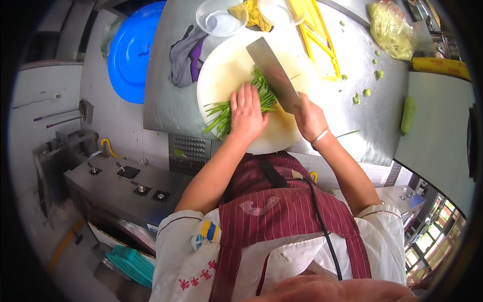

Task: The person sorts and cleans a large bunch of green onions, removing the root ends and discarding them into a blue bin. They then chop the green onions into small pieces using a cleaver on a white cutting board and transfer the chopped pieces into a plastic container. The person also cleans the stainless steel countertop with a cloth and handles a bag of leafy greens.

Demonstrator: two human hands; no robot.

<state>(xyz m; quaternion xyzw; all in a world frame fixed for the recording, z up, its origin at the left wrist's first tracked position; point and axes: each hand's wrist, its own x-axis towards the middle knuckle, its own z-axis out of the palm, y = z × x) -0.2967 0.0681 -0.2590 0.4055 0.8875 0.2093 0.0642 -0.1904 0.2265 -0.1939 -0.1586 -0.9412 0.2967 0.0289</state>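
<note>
On a round white cutting board (219, 68) lies a bunch of thin green stalks (220, 115), perhaps chives or scallions. My left hand (247, 113) holds the bunch down, palm lowered and fingers nearly straight, hiding its middle. Stalk ends stick out to the left; finer, leafier green shows beyond my fingers to the right. My right hand (310, 119) grips a broad-bladed cleaver (272, 73) at its handle, which my fingers mostly cover. The blade slants up and left across the board, just right of the greens. Whether its edge touches them I cannot tell.
Behind the board on the steel table (175, 109) stand two clear plastic bowls (222, 17) and a yellow cloth (256, 15). A grey-purple cloth (185, 58) lies left, a yellow frame (320, 41) right. Several green pieces (367, 92) are scattered farther right. A blue lid (130, 56) sits beyond the left edge.
</note>
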